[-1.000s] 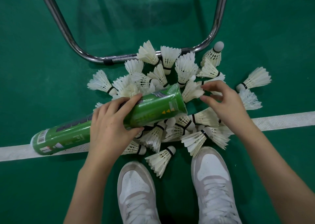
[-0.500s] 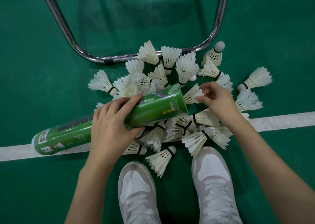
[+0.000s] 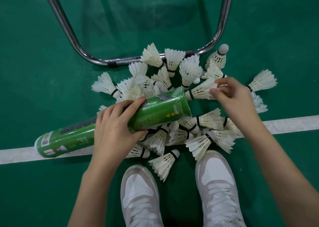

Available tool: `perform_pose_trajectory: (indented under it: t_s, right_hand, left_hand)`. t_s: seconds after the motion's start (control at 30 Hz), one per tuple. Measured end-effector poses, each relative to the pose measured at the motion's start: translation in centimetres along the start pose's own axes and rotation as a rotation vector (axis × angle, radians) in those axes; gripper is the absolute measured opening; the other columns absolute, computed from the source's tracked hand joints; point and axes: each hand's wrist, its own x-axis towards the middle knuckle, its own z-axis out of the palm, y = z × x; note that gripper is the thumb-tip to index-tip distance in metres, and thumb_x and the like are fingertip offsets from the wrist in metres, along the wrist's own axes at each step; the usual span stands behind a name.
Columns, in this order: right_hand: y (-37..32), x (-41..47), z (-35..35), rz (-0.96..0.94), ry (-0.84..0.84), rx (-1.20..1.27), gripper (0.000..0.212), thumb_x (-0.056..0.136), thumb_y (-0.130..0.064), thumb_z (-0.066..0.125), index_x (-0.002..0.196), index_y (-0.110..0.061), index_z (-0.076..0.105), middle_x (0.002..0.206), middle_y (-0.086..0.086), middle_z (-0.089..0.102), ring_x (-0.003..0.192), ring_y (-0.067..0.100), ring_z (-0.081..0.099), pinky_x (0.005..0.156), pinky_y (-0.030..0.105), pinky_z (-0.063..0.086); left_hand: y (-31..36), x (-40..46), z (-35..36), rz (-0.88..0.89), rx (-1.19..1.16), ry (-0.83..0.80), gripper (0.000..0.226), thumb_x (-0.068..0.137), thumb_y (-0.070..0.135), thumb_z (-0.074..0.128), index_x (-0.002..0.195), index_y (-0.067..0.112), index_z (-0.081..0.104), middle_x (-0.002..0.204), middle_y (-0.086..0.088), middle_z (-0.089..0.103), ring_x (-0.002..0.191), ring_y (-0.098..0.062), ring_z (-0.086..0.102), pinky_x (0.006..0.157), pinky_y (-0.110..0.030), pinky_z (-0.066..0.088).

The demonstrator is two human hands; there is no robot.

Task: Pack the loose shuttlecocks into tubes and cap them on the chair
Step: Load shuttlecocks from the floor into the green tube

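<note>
A long green shuttlecock tube lies tilted across the white pile, its open mouth at the upper right and its capped end low at the left. My left hand is wrapped around its middle. My right hand pinches the feather skirt of one white shuttlecock, whose cork tip points at the tube's mouth and touches its rim. Several loose white shuttlecocks lie heaped on the green floor around and under the tube.
The chrome chair leg frame curves over the floor just behind the pile. A white court line runs left to right under the tube and pile. My two white sneakers stand at the bottom edge.
My right hand picked one shuttlecock out of the pile and brought it left, cork first, up to the tube's open mouth. The left hand and tube stayed put.
</note>
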Motion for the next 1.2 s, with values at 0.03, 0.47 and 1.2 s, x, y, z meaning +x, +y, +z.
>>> perform_pose_trajectory:
  t_s: [0.03, 0.47, 1.2]
  right_hand:
    - [-0.5, -0.3, -0.5, -0.018, 0.014, 0.034, 0.011, 0.089, -0.016, 0.059, 0.099, -0.019, 0.056, 0.078, -0.004, 0.064, 0.074, 0.004, 0.06, 0.068, 0.011, 0.045]
    - [-3.2, -3.1, -0.8, -0.098, -0.012, 0.172, 0.014, 0.09, -0.013, 0.058, 0.091, -0.027, 0.055, 0.069, -0.006, 0.059, 0.064, -0.002, 0.052, 0.066, 0.012, 0.04]
    - [-3.4, -5.0, 3.6, 0.013, -0.169, 0.284, 0.036, 0.072, -0.008, 0.076, 0.088, -0.029, 0.051, 0.09, 0.008, 0.058, 0.079, 0.014, 0.05, 0.075, 0.026, 0.047]
  left_hand:
    - [0.0, 0.0, 0.0, 0.001, 0.001, -0.001, 0.088, 0.061, 0.032, 0.084, 0.137, 0.039, 0.041, 0.125, 0.002, 0.056, 0.112, -0.024, 0.047, 0.096, -0.044, 0.036]
    - [-0.1, 0.1, 0.2, -0.004, 0.003, 0.002, 0.087, 0.062, 0.033, 0.084, 0.137, 0.04, 0.04, 0.126, 0.005, 0.055, 0.113, -0.022, 0.044, 0.097, -0.042, 0.034]
    - [0.1, 0.0, 0.1, 0.029, -0.008, 0.006, 0.088, 0.061, 0.031, 0.085, 0.137, 0.038, 0.041, 0.125, 0.002, 0.055, 0.113, -0.024, 0.045, 0.097, -0.043, 0.034]
